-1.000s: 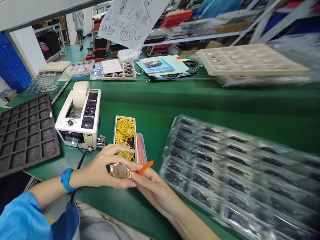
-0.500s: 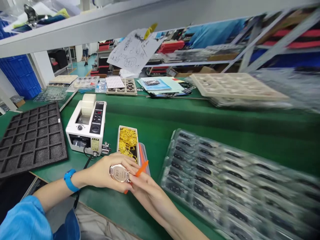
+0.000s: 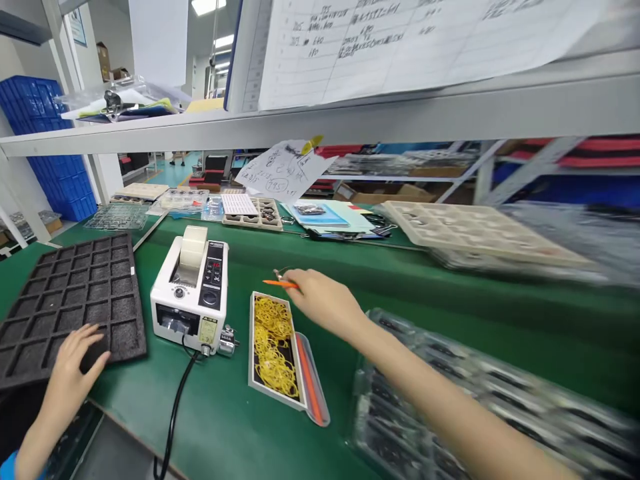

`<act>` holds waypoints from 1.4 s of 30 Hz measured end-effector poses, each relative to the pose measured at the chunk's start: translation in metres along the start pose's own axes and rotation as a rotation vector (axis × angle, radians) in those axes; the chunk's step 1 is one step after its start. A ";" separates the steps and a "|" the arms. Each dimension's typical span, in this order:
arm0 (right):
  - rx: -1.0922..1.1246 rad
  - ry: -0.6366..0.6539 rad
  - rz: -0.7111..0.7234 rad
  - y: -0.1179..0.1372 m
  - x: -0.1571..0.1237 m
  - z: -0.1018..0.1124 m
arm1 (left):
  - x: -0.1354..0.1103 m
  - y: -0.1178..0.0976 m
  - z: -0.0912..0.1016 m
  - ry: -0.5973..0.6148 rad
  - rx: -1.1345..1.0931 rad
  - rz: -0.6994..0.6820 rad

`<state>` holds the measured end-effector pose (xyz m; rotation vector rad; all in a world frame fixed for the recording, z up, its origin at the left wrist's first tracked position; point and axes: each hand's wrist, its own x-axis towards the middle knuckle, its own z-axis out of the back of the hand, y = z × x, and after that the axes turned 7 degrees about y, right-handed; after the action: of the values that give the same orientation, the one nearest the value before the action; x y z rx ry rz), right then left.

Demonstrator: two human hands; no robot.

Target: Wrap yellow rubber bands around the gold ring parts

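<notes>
My left hand [image 3: 75, 363] lies at the near edge of the black foam tray [image 3: 65, 293], fingers stretched flat over one of its cells. No watch shows under or near it. My right hand [image 3: 325, 300] reaches out over the green table beyond the box of yellow rubber bands [image 3: 273, 343]. It pinches a thin orange stick [image 3: 280, 283] that points left, with a small metal piece at its fingertips that I cannot make out.
A white tape dispenser [image 3: 193, 300] with a black cable stands between tray and box, a small tally counter [image 3: 227, 340] beside it. Clear blister trays [image 3: 500, 400] fill the near right. A beige tray [image 3: 470, 230] and papers sit at the back under a shelf.
The hands have parted. My left hand went left to the foam tray and the gold watch is gone from view. My right hand moved forward with the orange stick. The camera tilted up.
</notes>
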<state>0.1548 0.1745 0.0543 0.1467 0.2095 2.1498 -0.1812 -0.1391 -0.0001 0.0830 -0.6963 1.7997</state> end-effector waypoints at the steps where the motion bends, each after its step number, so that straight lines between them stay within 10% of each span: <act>1: -0.047 0.001 -0.035 -0.008 0.014 -0.002 | -0.006 0.019 -0.002 -0.014 0.099 0.001; 5: -0.171 0.042 -0.115 -0.024 0.053 -0.022 | -0.030 0.061 -0.005 -0.002 0.295 -0.039; 11: -0.202 0.052 -0.188 -0.032 0.061 -0.037 | -0.039 0.067 -0.002 0.073 0.428 -0.074; 20: -0.060 -0.128 -0.188 -0.025 0.002 -0.006 | -0.029 0.059 0.004 0.118 0.474 -0.071; 30: 0.176 -0.299 0.243 0.049 -0.055 -0.016 | -0.025 0.039 0.012 -0.016 0.382 -0.039; 37: 0.214 -0.309 0.312 0.054 -0.099 -0.015 | 0.000 0.022 0.049 -0.321 0.285 -0.137; 42: 0.196 -0.280 0.313 0.048 -0.132 -0.020 | 0.043 -0.003 0.079 -0.255 0.351 -0.362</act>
<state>0.1849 0.0365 0.0418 0.6252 0.2460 2.3829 -0.2157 -0.1412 0.0826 0.6428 -0.4957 1.5539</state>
